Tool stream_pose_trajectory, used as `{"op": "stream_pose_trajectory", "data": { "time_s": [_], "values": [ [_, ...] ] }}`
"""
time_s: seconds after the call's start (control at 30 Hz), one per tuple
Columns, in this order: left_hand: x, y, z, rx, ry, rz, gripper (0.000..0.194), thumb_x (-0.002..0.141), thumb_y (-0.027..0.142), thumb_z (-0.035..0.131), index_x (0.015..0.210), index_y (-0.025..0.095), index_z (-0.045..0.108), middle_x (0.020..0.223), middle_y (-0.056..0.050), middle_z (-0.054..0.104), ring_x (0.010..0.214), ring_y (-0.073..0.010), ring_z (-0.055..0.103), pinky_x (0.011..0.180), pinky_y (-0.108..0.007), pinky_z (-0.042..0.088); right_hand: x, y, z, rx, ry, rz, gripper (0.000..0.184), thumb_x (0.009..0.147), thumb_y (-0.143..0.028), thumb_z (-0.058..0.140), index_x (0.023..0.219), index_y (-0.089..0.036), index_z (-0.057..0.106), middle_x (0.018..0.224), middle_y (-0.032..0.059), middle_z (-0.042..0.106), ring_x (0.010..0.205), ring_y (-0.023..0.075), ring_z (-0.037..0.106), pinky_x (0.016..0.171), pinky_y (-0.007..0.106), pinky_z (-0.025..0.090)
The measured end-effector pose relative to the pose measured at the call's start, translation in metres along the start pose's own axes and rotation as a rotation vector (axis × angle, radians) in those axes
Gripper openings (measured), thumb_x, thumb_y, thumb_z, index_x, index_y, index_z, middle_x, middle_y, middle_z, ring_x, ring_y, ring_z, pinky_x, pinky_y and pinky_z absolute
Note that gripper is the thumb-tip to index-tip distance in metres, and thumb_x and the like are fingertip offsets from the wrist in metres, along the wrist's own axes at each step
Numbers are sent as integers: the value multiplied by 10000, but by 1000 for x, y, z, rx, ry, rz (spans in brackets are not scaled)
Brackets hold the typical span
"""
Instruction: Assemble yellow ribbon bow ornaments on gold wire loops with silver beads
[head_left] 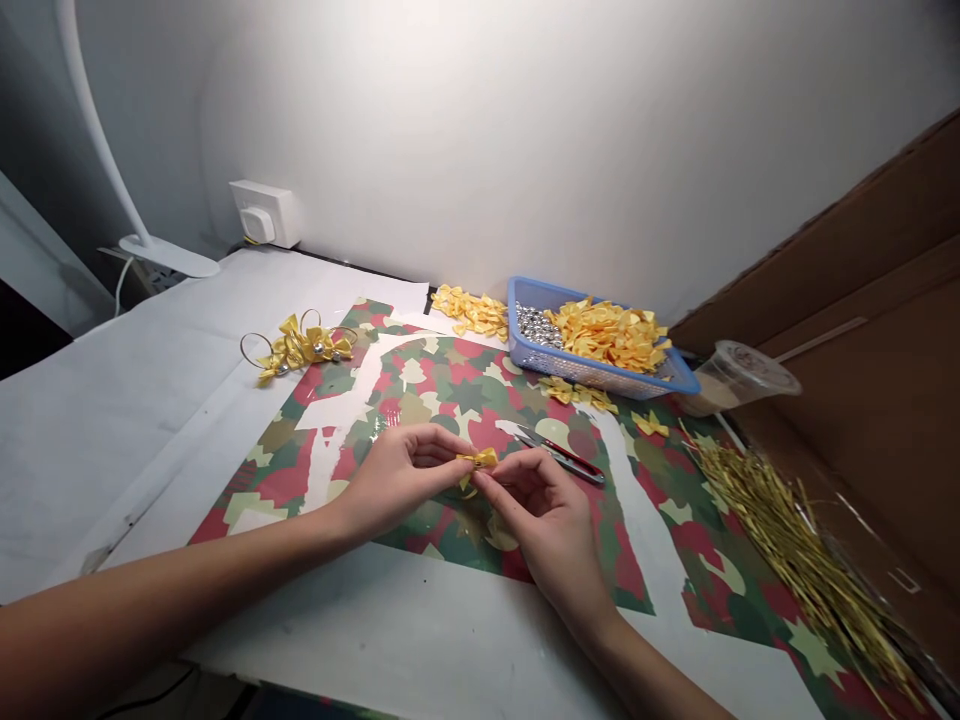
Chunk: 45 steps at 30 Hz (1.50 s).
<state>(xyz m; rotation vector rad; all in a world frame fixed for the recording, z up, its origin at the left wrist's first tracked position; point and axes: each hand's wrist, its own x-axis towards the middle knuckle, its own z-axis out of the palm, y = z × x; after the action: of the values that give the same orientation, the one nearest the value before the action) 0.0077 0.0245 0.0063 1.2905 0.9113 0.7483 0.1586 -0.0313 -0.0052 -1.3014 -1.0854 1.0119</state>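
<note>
Between my two hands is a small yellow ribbon bow [486, 457], held above the patterned paper. My left hand [412, 465] pinches its left side between thumb and fingers. The fingertips of my right hand [544, 505] are closed on its right side; whether a wire runs through it there I cannot make out. Just beyond my right hand lies a pair of thread snips [566, 457] with red and dark handles. To the far left rests a cluster of gold bows [304, 345] with wire loops and silver bells.
A blue basket [600, 378] holds yellow bows and silver bells. Loose bows [471, 310] lie beside it. A clear plastic cup [739, 378] stands tilted near the cardboard [862, 330]. Gold wire stems [802, 560] lie at right. A white lamp [169, 257] stands at back left.
</note>
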Motion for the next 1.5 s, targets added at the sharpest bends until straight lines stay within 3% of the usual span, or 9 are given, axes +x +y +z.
{"op": "stream_pose_trajectory", "data": {
  "time_s": [0.3, 0.63, 1.23, 1.5],
  "values": [
    [-2, 3, 0, 30, -6, -16, 189, 761, 291, 687, 870, 137, 675, 888, -72, 749, 841, -190, 717, 775, -274, 576, 1, -1, -1, -34, 26, -8, 246, 718, -368, 743, 694, -206, 558, 659, -28, 575, 609, 115, 563, 561, 219, 487],
    [-5, 3, 2, 120, 22, 67, 171, 772, 289, 668, 846, 136, 687, 821, -62, 750, 764, -188, 723, 710, -266, 599, -3, -1, 0, -65, 9, -20, 176, 741, -344, 724, 741, -207, 614, 698, 2, 644, 647, 140, 625, 599, 249, 545],
    [-6, 1, 3, 97, 23, 95, 186, 730, 322, 723, 771, 148, 672, 771, -40, 742, 733, -177, 710, 686, -266, 593, -2, -4, 0, -41, 29, 15, 289, 692, -414, 746, 649, -198, 559, 607, -21, 556, 561, 119, 543, 515, 228, 479],
    [-1, 3, -2, 80, 118, 72, 179, 717, 323, 742, 726, 155, 681, 765, -30, 735, 715, -154, 695, 639, -222, 565, -3, -1, 1, -8, -91, 40, 234, 718, -381, 738, 770, -214, 582, 739, 2, 640, 683, 146, 641, 636, 258, 555]
  ]
}}
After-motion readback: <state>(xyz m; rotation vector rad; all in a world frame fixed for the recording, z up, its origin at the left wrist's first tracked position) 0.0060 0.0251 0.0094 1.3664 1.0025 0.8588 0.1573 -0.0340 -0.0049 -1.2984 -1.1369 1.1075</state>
